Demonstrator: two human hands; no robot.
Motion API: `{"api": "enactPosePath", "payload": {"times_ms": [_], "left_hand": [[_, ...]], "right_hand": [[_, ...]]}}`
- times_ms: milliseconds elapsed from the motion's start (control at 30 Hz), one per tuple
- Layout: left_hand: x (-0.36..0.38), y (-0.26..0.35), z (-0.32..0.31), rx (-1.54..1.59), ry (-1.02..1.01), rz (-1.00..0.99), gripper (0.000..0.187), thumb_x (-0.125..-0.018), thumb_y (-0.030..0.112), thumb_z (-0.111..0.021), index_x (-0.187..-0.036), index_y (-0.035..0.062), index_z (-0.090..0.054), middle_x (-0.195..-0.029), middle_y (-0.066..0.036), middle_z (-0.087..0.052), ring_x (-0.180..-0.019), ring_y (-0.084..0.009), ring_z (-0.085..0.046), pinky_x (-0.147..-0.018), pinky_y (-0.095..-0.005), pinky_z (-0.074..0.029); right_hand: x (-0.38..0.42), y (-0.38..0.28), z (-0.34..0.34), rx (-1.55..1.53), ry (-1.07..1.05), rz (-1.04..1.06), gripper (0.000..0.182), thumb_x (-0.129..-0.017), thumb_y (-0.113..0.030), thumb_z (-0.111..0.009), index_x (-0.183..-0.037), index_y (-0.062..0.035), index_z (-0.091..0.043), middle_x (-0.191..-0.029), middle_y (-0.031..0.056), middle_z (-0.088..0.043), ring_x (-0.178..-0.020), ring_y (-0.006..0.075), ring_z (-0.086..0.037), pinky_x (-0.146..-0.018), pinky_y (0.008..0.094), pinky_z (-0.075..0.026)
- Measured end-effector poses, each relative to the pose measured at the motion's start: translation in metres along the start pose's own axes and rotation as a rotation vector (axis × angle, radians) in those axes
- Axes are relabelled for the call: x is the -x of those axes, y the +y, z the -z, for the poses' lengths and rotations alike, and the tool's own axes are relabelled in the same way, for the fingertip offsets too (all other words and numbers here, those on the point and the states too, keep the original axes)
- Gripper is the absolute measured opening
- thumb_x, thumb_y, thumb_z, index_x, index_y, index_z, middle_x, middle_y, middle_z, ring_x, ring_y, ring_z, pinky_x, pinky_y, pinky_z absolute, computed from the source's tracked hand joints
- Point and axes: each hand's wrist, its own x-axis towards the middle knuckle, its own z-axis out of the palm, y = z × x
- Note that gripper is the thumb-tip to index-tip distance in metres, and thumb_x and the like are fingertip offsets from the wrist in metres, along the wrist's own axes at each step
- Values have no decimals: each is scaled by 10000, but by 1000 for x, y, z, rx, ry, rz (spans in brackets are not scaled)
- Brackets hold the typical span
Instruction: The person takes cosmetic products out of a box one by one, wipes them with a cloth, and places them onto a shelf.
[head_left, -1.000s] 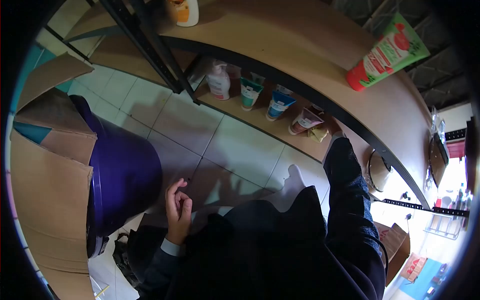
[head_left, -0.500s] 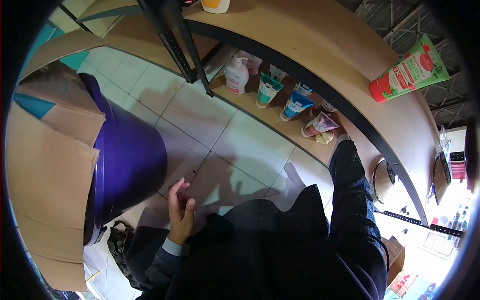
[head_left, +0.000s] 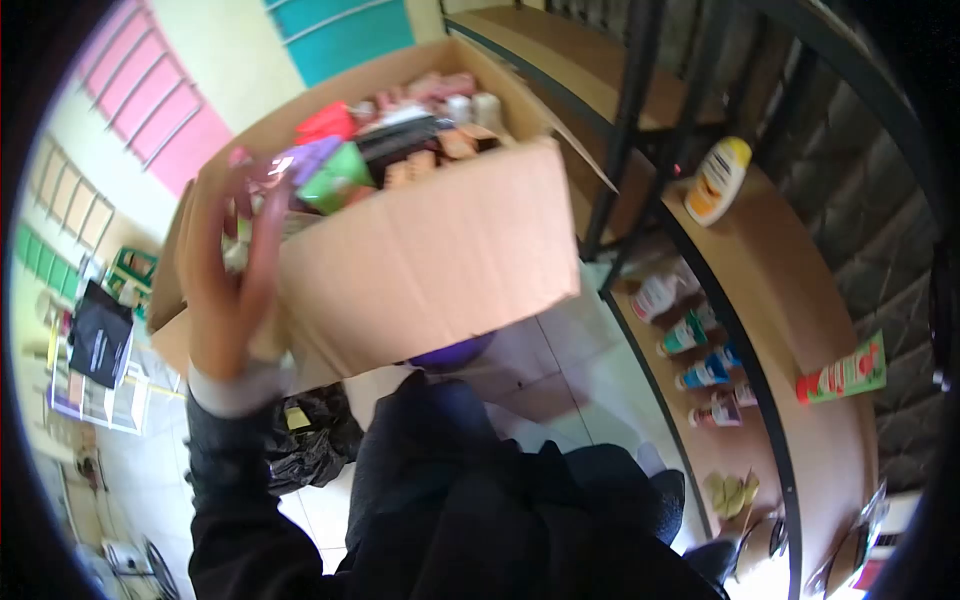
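My view has swung away from the lower shelf (head_left: 700, 400) and up to the box (head_left: 440, 250), which a second ago sat at the left edge of sight. My left hand (head_left: 225, 290), which hung curled and empty by my knee, is now raised against the box's near-left corner, fingers (head_left: 262, 235) spread and open, reaching toward the packed goods at the rim; the picture is blurred there and I cannot tell whether a fingertip already touches an item. It grips nothing that I can see. My right hand, earlier at the cloth (head_left: 730, 492) on the lower shelf, is out of view; the cloth now lies alone on the shelf, past the row of tubes (head_left: 700, 360). I judge the wiping there to be over and the work to have turned to the box's contents.

Edges and room: the box stands open at the top, its flaps folded outward, crowded to the rim with a green pack (head_left: 335, 175) and others. The box's right flap lies close to the black shelf post (head_left: 625, 130). A bottle (head_left: 717, 180) lies on the upper shelf (head_left: 800, 290) beyond that post. Open room lies left of the box and over the floor (head_left: 560, 350) between box and shelves.
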Motion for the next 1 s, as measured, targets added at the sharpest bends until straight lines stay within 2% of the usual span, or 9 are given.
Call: {"api": "enactPosePath", "payload": {"times_ms": [100, 200, 400, 633, 767, 833, 867, 933, 1000], "left_hand": [[-47, -84, 15, 2, -180, -22, 261, -815, 65, -592, -1075, 65, -572, -875, -72, -580, -752, -182, -529, -691, -284, -443], [-60, -179, 1, -151, -494, -36, 378, -752, 157, -649, -1095, 28, -557, -958, -140, -605, -839, -274, -575, -748, -350, -464], [-51, -231, -33, -47, -883, 230, 293, -717, 189, -682, -920, -17, -635, -858, -163, -643, -752, -275, -612, -693, -364, -469], [-33, -227, -47, 44, -717, 422, 270, -759, 260, -637, -811, -4, -663, -771, -147, -648, -696, -244, -624, -657, -353, -476], [-49, -195, -17, -187, -392, 325, 175, -795, 207, -603, -880, 72, -673, -779, -141, -643, -668, -276, -625, -644, -364, -479], [-62, -175, -7, 171, 43, 317, 158, -816, 189, -606, -850, 45, -662, -723, -101, -640, -614, -198, -605, -590, -312, -466], [-70, -159, -2, 178, 39, 309, 158, -816, 189, -606, -850, 45, -662, -723, -101, -640, -614, -198, -605, -590, -312, -466], [-88, -115, 5, 475, 402, 240, 134, -840, 152, -608, -814, 22, -628, -637, -26, -570, -547, -87, -509, -518, -240, -405], [-99, -71, 8, 567, 412, 193, 127, -843, 139, -613, -809, 17, -609, -623, 1, -524, -546, -56, -459, -502, -220, -371]], "right_hand": [[32, -9, -10, -110, 34, -38, 315, -832, -253, -608, -1044, -22, -584, -973, 104, -635, -856, 229, -624, -743, 357, -525], [54, -37, -32, -245, 29, -19, 314, -840, -256, -598, -1048, -21, -582, -978, 105, -633, -858, 233, -624, -745, 360, -527], [98, -163, -98, -621, -177, 163, 314, -857, -261, -577, -1056, -18, -576, -987, 108, -630, -863, 242, -624, -750, 366, -530], [155, -293, -176, -940, -544, 278, 316, -876, -266, -553, -1066, -14, -570, -997, 112, -627, -868, 252, -624, -756, 372, -533], [174, -344, -217, -974, -721, 381, 327, -886, -251, -540, -1140, -45, -531, -1054, 116, -602, -943, 249, -604, -825, 383, -513], [203, -384, -230, -963, -776, 530, 320, -913, -230, -481, -1176, -48, -492, -1127, 129, -565, -1013, 252, -575, -889, 389, -478], [222, -408, -234, -983, -885, 704, 323, -917, -233, -471, -1172, -35, -487, -1127, 137, -561, -1021, 249, -569, -896, 378, -470], [259, -459, -245, -1004, -803, 1013, 332, -915, -216, -481, -1172, -6, -487, -1123, 133, -566, -1018, 223, -570, -884, 356, -468], [312, -508, -252, -973, -459, 1234, 274, -878, -147, -557, -1114, -6, -558, -1045, 120, -605, -945, 192, -595, -843, 319, -489]]}}
